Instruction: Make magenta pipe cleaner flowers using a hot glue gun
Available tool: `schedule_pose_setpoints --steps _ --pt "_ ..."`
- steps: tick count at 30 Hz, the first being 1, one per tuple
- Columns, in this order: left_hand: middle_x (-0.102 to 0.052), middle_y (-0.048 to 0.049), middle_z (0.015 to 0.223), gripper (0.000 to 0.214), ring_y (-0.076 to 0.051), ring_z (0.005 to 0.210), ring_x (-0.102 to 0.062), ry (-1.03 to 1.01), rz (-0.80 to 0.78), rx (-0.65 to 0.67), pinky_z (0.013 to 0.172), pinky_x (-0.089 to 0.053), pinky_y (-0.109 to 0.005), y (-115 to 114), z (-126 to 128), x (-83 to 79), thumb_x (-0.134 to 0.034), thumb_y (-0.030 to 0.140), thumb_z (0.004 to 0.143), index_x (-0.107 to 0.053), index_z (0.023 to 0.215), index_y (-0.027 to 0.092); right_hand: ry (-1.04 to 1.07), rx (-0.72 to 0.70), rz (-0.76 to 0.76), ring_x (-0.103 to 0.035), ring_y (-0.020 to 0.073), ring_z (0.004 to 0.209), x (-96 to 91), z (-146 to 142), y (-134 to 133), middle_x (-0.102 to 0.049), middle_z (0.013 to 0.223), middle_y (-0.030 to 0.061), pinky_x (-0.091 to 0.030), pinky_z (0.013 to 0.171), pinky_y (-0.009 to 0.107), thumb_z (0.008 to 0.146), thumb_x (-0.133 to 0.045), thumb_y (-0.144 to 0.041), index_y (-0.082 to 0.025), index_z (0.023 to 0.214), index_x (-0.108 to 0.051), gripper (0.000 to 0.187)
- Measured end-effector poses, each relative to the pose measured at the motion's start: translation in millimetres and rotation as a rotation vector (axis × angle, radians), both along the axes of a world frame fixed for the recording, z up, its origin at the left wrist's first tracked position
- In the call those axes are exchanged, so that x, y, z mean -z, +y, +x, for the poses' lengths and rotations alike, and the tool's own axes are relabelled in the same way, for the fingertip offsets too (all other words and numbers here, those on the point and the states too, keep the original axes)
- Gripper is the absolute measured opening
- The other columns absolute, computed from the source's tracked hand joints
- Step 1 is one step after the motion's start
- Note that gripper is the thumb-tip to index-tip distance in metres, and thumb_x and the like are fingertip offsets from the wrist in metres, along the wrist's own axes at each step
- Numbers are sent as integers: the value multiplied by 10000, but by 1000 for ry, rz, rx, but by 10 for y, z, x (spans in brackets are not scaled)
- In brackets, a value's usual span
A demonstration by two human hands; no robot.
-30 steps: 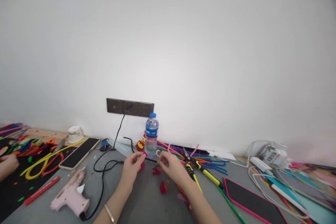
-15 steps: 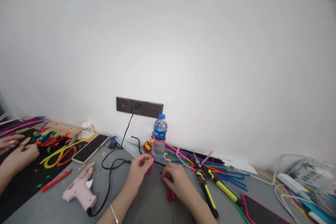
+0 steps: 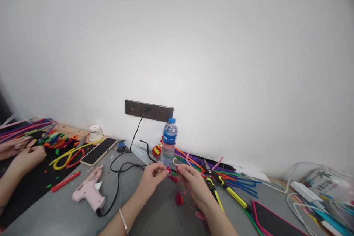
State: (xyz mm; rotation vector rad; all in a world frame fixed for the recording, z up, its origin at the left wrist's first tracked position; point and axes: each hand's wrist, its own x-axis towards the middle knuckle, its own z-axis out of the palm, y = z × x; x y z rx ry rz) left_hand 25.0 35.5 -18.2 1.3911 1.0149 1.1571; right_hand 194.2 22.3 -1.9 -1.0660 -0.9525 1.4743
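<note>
Over the grey tabletop my two hands are close together. My left hand [image 3: 154, 177] pinches a small magenta fuzzy piece [image 3: 168, 170] between thumb and fingertips. Facing it, my right hand [image 3: 192, 181] has its thumb and fingers closed on another small magenta bit [image 3: 177, 169]. A short dark strand shows between them; which hand holds it I cannot tell. Below the fingers lie a red fuzzy piece [image 3: 179, 198] and a smaller red scrap [image 3: 173, 179]. A pink piece [image 3: 199, 215] is partly hidden by my right wrist. Just behind my hands stands a water bottle [image 3: 169, 142].
Yellow-and-black pliers [image 3: 233, 197] and coloured pipe cleaners [image 3: 243, 184] lie to the right, near a pink-cased phone [image 3: 272, 221]. To the left are a pink glue gun [image 3: 90, 193], its cord, another phone [image 3: 99, 151], scissors [image 3: 70, 156] and a co-worker's hands [image 3: 30, 156].
My right hand has turned and risen from the table, its fingertips now pinching a magenta bit. The long black strand between my hands now shows only briefly. The view has shifted slightly.
</note>
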Motion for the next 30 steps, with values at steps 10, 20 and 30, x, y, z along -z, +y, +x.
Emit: schedule_pose_setpoints --steps 10,20,30 --pt "-337 68 532 324 -107 527 -271 56 -8 9 519 -210 -234 -29 -16 -47 -651 462 699 -622 704 140 -2 -114 54 -288 85 486 -24 -2 -43 -389 528 -66 -195 478 227 683 -729 -490 -176 590 -493 403" --pt "-343 65 516 345 -102 510 -267 47 15 59 501 -202 -234 -72 8 -106 -660 483 694 -630 652 142 -225 -90 177 -251 87 487 -1 -30 -22 -362 545 -67 -186 478 230 707 -667 -568 -181 623 -501 429" --pt "-327 68 514 314 -99 511 -258 76 21 43 498 -192 -233 -32 9 -51 -659 446 699 -632 664 135 -233 -63 174 -266 88 499 -54 -75 -53 -391 543 -58 -190 485 230 684 -682 -564 -169 632 -524 429"
